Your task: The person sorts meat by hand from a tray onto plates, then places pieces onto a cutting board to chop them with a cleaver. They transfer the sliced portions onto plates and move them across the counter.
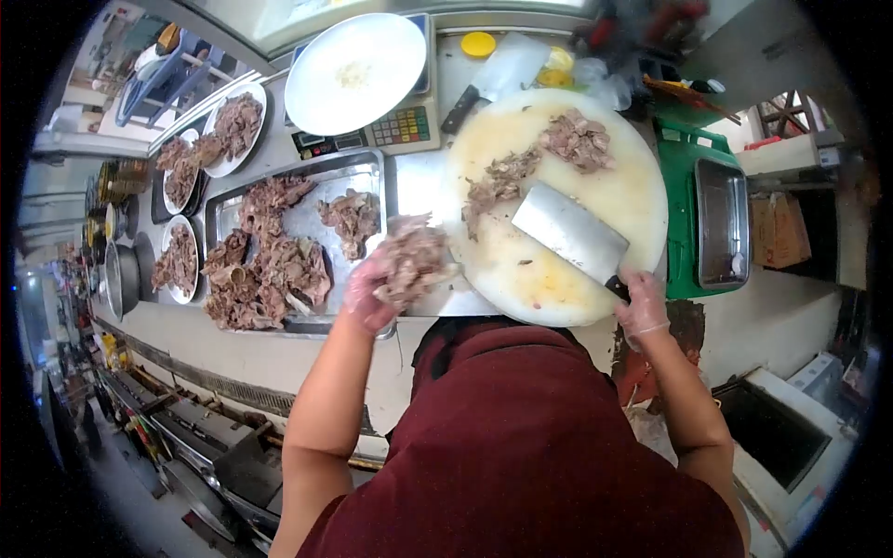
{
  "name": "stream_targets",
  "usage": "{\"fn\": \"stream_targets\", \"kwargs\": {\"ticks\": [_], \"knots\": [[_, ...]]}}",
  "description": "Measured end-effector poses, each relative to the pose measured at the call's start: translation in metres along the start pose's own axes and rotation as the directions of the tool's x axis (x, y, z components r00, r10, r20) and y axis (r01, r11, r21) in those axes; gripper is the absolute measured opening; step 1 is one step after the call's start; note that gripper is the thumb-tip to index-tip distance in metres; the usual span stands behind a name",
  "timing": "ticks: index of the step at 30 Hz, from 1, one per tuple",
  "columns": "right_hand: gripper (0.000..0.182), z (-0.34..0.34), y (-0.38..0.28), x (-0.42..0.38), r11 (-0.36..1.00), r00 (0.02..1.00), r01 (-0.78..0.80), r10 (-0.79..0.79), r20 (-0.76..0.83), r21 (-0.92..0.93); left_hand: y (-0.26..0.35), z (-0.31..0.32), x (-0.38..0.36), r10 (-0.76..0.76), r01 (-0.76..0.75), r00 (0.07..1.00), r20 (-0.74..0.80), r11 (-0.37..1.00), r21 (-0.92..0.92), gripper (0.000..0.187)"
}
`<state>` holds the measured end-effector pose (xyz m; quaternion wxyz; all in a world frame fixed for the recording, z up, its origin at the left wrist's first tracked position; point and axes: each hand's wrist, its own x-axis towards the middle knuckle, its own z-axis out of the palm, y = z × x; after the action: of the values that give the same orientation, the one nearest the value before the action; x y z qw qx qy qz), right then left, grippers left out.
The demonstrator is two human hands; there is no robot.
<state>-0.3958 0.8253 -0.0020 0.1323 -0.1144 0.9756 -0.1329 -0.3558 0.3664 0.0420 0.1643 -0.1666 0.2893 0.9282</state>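
The left hand [369, 296] clamps a ragged clump of meat [414, 265] between the metal tray [310, 191] and the round chopping board [642, 181]; it looks soft, greasy and fairly light, liable to shed scraps unless cradled from below with spread fingers. The right hand [643, 305] closes on the handle of the stiff, probably weighty cleaver [569, 229], best held there, clear of its edge. The broad blade and loose meat scraps [502, 177] obstruct the board, while the scale [409, 128] stands beyond the tray.

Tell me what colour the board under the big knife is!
The board is creamy white with yellowish patches; the head view shows it best.
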Motion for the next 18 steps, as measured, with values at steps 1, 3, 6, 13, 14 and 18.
{"fn": "stream_targets", "kwargs": {"ticks": [1, 3, 6, 13, 14, 18], "knots": [[0.059, 0.002, 0.006, -0.002, 0.998, 0.997, 0.055, -0.055, 0.049, -0.010, -0.005, 0.008, 0.011, -0.072, 0.070, 0.995, -0.063, 0.997, -0.040, 0.082], [0.059, 0.008, 0.013, -0.007, 1.000, 1.000, 0.005, -0.006, 0.019, 0.014, -0.018, 0.032, 0.039, -0.160, 0.170, 0.982, 0.100, 0.981, -0.098, 0.079], [0.059, -0.038, -0.010, -0.020, 0.990, 0.987, -0.144, 0.143, 0.069, 0.002, -0.041, 0.072, 0.076, -0.224, 0.241, 0.950, 0.218, 0.969, -0.053, 0.073], [0.071, -0.078, 0.038, -0.073, 0.907, 0.929, -0.294, 0.196, 0.314, 0.301, -0.090, 0.041, 0.088, -0.356, 0.428, 0.903, -0.243, 0.805, 0.410, 0.049], [0.071, -0.078, 0.037, -0.070, 0.907, 0.927, -0.297, 0.198, 0.318, 0.300, -0.092, 0.038, 0.083, -0.260, 0.365, 0.928, -0.268, 0.787, 0.498, 0.052], [0.055, -0.051, 0.021, -0.038, 0.840, 0.848, -0.466, 0.334, 0.411, 0.278, -0.086, 0.034, 0.080, -0.187, 0.492, 0.862, -0.471, 0.527, 0.693, 0.053]]}}
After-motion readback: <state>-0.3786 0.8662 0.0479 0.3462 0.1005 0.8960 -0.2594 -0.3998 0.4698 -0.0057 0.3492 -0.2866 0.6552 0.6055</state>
